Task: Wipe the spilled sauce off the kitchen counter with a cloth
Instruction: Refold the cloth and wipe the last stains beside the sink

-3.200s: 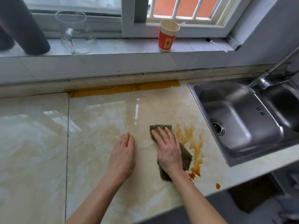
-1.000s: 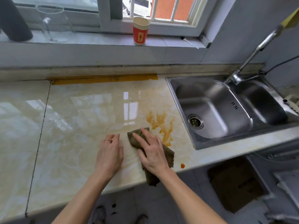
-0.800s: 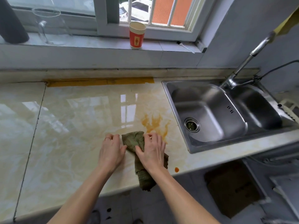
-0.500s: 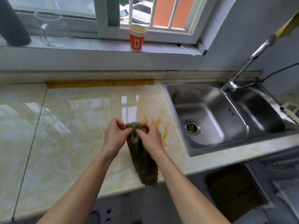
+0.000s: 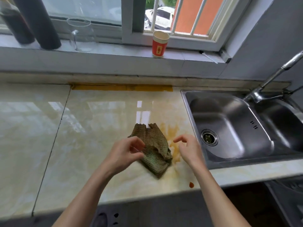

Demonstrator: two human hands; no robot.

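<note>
So the olive-green waffle-weave cloth (image 5: 151,149) is lying flat-ish and rumpled on the glossy cream marble-look counter (image 5: 91,128), just to the left of the stainless steel sink (image 5: 229,125), its right edge overlapping the orange sauce smear (image 5: 173,141). The left hand (image 5: 126,153) is right at the cloth's left edge, fingers curled in narrow like a pinch, but I honestly can't tell if they've got fabric or are just brushing it. The right hand (image 5: 190,149) hovers between the cloth and the sink, fingers loosely spread, holding nothing. Handling-wise this thing looks soft, light and floppy, probably a bit damp, so it'll bunch up instead of sliding as one piece. I'd say don't pinch a corner; put a flat palm on the middle of it and press down so the textured weave actually drags across the sauce. The counter looks slick, so the cloth should glide easily. There's still streaky sauce next to the sink, plus one small dark orange drop (image 5: 191,184) near the counter's front edge, so I reckon it's maybe halfway done.
</note>
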